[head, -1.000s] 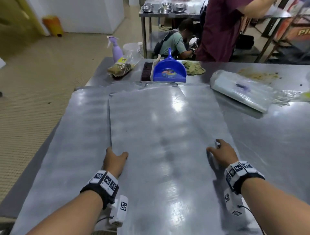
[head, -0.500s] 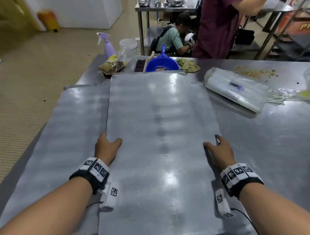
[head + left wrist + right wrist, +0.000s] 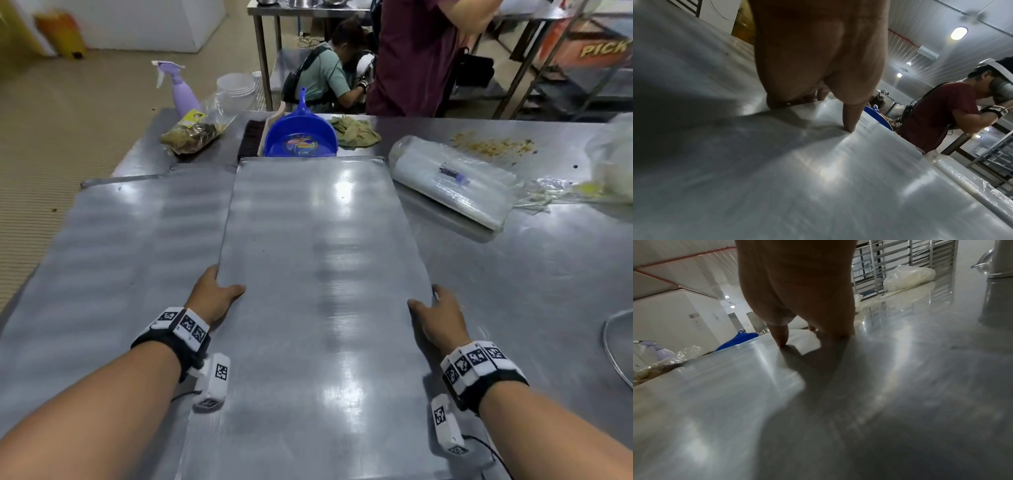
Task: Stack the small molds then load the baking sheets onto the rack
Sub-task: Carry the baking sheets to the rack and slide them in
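A large flat metal baking sheet (image 3: 315, 274) runs away from me over the steel table (image 3: 531, 291). My left hand (image 3: 214, 294) grips its left long edge, thumb on top and fingers curled under. My right hand (image 3: 436, 315) holds the right long edge the same way. The left wrist view shows the thumb (image 3: 851, 116) pressed on the sheet (image 3: 818, 178); the right wrist view shows the other thumb (image 3: 780, 335) on the sheet (image 3: 725, 386). A second sheet (image 3: 120, 257) lies flat to the left. No small molds are in view.
Past the sheet's far end are a blue dustpan (image 3: 300, 137), a brush, a cloth (image 3: 354, 132), a purple spray bottle (image 3: 183, 92) and a bagged item (image 3: 197, 132). A plastic-wrapped roll (image 3: 452, 178) lies at the right. Two people (image 3: 411, 58) stand beyond. A metal rack (image 3: 900, 259) stands behind the table.
The sheet has straightened from its skew and lifted, its far edge now meeting the dustpan's front. Both hands kept their hold on the long edges.
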